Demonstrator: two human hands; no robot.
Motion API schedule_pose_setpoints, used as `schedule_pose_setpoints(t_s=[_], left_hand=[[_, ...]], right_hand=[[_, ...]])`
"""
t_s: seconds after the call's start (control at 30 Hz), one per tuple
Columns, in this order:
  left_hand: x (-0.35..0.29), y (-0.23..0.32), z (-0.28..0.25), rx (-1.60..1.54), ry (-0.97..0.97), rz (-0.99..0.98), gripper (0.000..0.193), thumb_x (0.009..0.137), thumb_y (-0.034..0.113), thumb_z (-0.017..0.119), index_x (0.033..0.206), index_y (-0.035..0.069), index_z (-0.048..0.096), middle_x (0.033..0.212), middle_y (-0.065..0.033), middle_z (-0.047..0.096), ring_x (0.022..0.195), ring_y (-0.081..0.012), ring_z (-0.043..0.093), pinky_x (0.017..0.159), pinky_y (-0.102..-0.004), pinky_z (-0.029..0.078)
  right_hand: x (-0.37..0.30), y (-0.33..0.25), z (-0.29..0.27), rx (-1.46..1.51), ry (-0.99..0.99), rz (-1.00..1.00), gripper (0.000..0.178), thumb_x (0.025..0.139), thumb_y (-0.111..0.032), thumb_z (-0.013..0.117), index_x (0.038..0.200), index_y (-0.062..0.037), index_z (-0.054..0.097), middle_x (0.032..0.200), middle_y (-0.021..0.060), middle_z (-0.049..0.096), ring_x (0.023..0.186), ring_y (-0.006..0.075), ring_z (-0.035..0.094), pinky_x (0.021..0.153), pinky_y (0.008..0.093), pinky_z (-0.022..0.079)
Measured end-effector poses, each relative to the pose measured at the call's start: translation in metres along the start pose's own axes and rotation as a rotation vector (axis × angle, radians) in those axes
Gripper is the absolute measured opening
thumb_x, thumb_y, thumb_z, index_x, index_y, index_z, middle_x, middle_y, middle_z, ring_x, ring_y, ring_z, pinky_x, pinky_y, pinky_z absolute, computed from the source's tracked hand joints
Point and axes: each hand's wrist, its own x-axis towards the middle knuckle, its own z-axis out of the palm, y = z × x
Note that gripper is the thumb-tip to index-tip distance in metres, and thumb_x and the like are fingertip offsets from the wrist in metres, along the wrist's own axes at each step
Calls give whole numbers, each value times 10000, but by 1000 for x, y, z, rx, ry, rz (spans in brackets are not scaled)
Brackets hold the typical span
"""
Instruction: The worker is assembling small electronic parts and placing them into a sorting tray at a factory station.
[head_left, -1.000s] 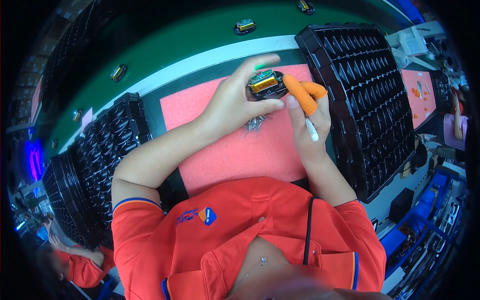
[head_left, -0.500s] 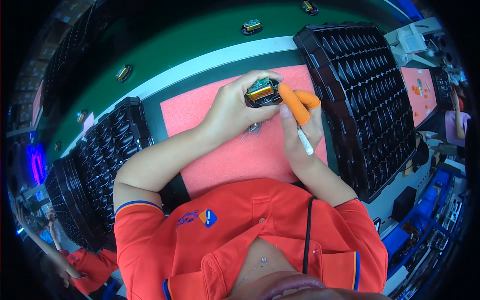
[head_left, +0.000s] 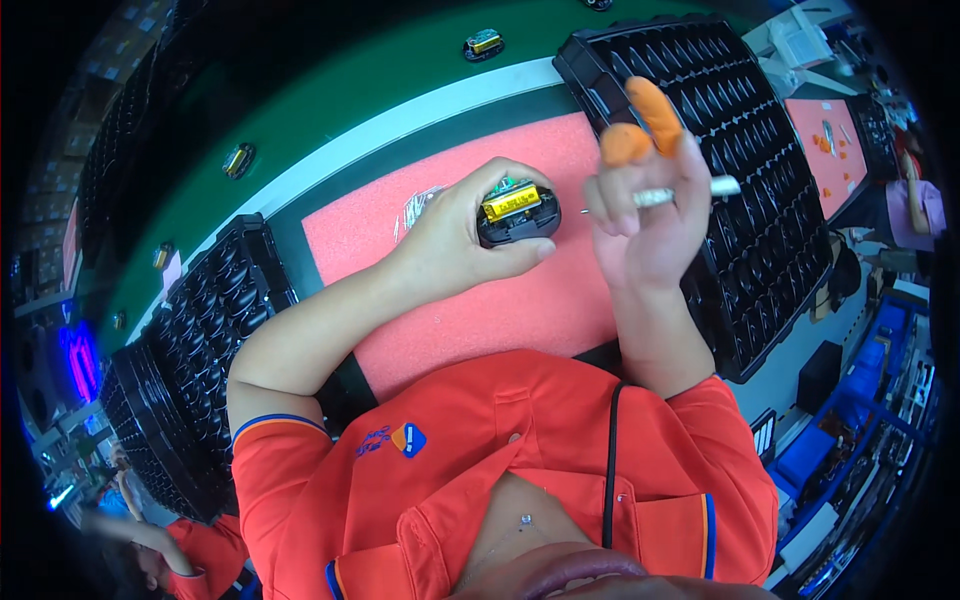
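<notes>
My left hand (head_left: 488, 225) is wrapped round a black oval device housing (head_left: 520, 228) above the pink foam mat (head_left: 480, 320). Inside the open housing show a yellow battery (head_left: 511, 203) and a bit of green circuit board. To its right, apart from the housing, my right hand (head_left: 645, 205) is raised, with orange finger cots on two fingers. Its other fingers close round a white-handled tool (head_left: 655, 197) with a thin tip toward the housing; the tool's exact kind is unclear. Thin silvery pieces (head_left: 415, 207) lie on the mat beside my left wrist.
Black moulded trays stand on both sides, a large stack (head_left: 745, 200) right and another (head_left: 215, 290) left. Beyond a white rail (head_left: 430, 110), similar devices (head_left: 484, 44) sit on a green conveyor belt (head_left: 340, 80). Another person (head_left: 200, 550) in red is at lower left.
My right hand has moved away from the device, up and right, with the tool still in it. The device has turned, so more of its inside faces up.
</notes>
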Motion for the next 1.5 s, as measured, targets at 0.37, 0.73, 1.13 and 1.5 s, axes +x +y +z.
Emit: schedule_pose_setpoints(t_s=[0.37,0.73,1.13,1.5], left_hand=[[1,-4,2,-24,1,66,434,732,112,752,1095,50,522,959,-70,628,898,-137,614,830,-286,487],[7,0,6,58,-34,-27,480,732,151,770,1118,48,505,1009,-95,610,948,-167,602,857,-302,476],[106,-46,-143,891,430,-55,518,781,367,713,1124,14,553,1084,-203,599,1013,-268,597,867,-360,467],[193,-57,-101,1349,424,276,586,923,475,455,1284,15,504,1313,-191,503,1262,-332,426,1054,-406,320]], right_hand=[[4,21,-8,477,-57,176,440,894,-175,340,1271,22,454,778,104,606,397,46,301,404,202,268],[-7,20,-3,113,-6,16,474,829,-88,367,1273,53,452,844,177,646,444,100,426,462,231,389],[-39,-146,-98,-1378,538,114,454,873,-359,610,1205,-50,592,747,-35,508,624,48,436,584,195,347],[-9,-207,-203,-1875,348,341,530,796,-377,698,1151,8,616,1084,145,603,1006,203,563,927,293,388]])
